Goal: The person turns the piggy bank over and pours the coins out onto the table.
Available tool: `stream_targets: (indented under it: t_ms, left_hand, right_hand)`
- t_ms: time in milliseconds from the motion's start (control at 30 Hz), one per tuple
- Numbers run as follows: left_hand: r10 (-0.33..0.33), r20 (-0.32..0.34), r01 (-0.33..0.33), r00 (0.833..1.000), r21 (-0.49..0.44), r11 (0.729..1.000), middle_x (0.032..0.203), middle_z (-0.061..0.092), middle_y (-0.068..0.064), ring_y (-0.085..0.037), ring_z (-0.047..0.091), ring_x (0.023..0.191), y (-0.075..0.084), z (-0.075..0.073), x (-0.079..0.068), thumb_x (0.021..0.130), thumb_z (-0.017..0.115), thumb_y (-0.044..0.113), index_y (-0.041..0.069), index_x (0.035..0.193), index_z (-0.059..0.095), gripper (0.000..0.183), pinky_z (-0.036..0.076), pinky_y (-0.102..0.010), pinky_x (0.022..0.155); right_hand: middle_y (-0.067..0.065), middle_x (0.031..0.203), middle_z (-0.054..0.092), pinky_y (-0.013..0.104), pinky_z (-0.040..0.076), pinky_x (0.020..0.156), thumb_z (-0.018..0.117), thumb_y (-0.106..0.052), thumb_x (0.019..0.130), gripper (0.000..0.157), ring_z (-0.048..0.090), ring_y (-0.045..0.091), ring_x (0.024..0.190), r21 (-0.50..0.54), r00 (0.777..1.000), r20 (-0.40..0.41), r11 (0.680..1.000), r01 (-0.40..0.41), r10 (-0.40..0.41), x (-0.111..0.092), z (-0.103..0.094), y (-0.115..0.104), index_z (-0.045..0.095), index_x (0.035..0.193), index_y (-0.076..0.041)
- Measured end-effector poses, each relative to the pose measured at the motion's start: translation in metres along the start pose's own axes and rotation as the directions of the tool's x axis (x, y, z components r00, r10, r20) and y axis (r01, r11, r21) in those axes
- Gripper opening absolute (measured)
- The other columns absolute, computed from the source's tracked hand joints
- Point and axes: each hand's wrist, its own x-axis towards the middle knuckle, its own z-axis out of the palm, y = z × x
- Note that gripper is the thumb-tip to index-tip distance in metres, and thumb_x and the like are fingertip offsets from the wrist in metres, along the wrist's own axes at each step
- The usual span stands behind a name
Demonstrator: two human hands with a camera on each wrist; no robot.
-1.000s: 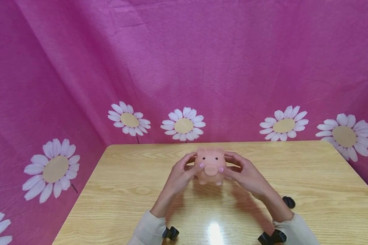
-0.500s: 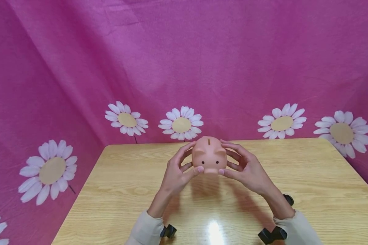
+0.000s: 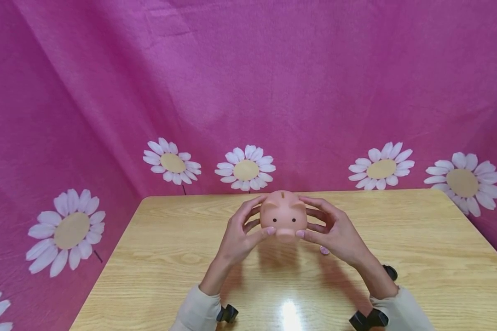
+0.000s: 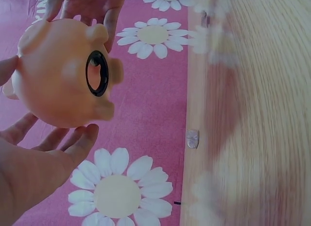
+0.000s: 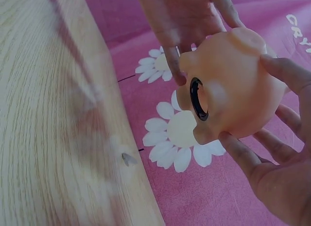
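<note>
A pink piggy bank [image 3: 283, 214] is held above the table, snout toward me and coin slot on top. My left hand [image 3: 240, 230] grips its left side, thumb by the snout and fingers spread round the flank. Mirroring that, my right hand [image 3: 340, 232] holds the other side. In the left wrist view, the pig's underside shows a black-rimmed hole [image 4: 97, 74] between the feet; the black rim [image 5: 196, 97] also appears in the right wrist view. A small round pink-and-white patterned piece [image 3: 324, 250] is on the table below the right hand.
A black round cap [image 3: 391, 272] lies on the wooden table [image 3: 182, 248], partly hidden by the right forearm. Black wrist devices [image 3: 228, 313] sit at both cuffs. Behind the table hangs a pink cloth [image 3: 248, 92] with white daisies.
Both hands have lifted the piggy bank and tipped its snout down, then tilted it back slightly. The small pink-and-white piece has come into view on the table.
</note>
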Motion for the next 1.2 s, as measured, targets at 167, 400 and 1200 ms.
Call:
stream_targets:
  t_ms: [167,400,1200]
  left_hand:
    - [0.019,0.035,-0.017,0.999,-0.049,0.999,0.155,0.054,-0.015,-0.039,0.058,0.141,-0.0003,-0.0019,-0.0007,0.094,0.08,0.015,0.012,0.159,0.051,0.071,0.06,-0.038,0.108]
    - [-0.089,-0.013,0.09,0.996,0.048,0.995,0.149,0.064,-0.016,-0.039,0.067,0.128,0.001,0.0006,-0.0006,0.098,0.075,0.025,0.013,0.156,0.056,0.062,0.064,-0.038,0.099]
    - [-0.356,0.016,0.355,0.934,0.062,0.933,0.149,0.063,-0.019,-0.032,0.072,0.121,-0.0017,0.006,0.0013,0.106,0.066,0.046,0.015,0.157,0.055,0.061,0.067,-0.051,0.092]
  right_hand:
    - [0.022,0.157,0.054,0.022,0.057,0.053,0.082,-0.005,0.093,0.068,0.073,0.019,0.124,-0.023,0.999,-0.016,0.999,-0.028,0.027,-0.0014,-0.0002,-0.0005,0.054,0.154,-0.013]
    - [0.02,0.158,0.055,0.027,0.058,0.056,0.076,-0.02,0.1,0.057,0.063,0.047,0.135,-0.136,0.994,-0.065,0.986,-0.093,0.085,-0.0007,0.0028,-0.001,0.056,0.153,-0.013]
    - [0.024,0.156,0.057,0.033,0.053,0.052,0.069,-0.037,0.105,0.058,0.061,0.043,0.139,-0.167,0.964,-0.06,0.95,-0.265,0.258,-0.0001,0.0064,-0.0023,0.054,0.156,-0.014]
